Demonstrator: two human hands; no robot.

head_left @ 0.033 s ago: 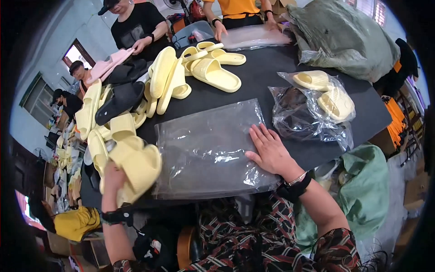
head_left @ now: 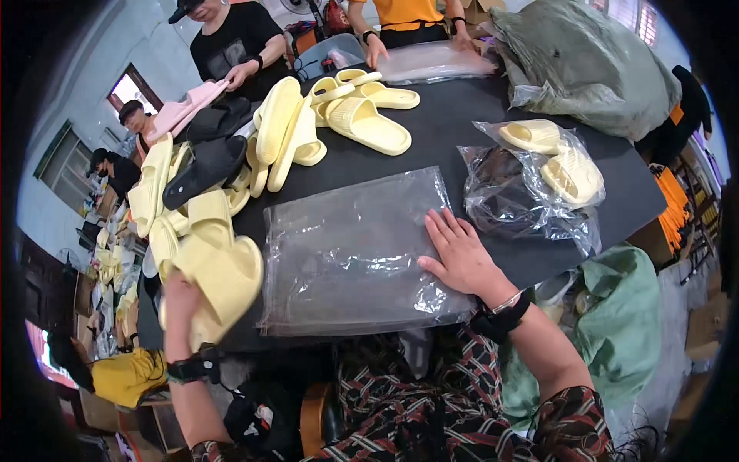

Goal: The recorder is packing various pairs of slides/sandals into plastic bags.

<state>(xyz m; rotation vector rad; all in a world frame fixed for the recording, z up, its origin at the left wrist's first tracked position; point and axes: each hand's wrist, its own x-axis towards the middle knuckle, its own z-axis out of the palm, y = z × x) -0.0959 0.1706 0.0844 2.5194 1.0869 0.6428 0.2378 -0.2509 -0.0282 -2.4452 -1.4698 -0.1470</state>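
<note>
My left hand (head_left: 183,299) grips a pair of pale yellow slide slippers (head_left: 225,285) at the table's near left; they are slightly blurred, and part of my fingers is hidden behind them. My right hand (head_left: 460,258) lies flat, fingers stretched, on the right side of a stack of clear plastic bags (head_left: 346,254). Beyond my left hand is a heap of yellow slippers (head_left: 277,138) with a black slipper (head_left: 206,173) among them. To the right of my right hand, bagged yellow slippers (head_left: 571,173) rest on crumpled clear plastic.
The dark table (head_left: 616,223) reaches away from me. A big grey-green sack (head_left: 585,61) sits at its far right, and a green sack (head_left: 620,323) stands below the right edge. Across the table, one person holds a pink slipper (head_left: 185,108); another handles clear plastic bags (head_left: 435,63).
My left hand has shifted slightly left and toward me with the slippers. My right hand stays on the plastic bags.
</note>
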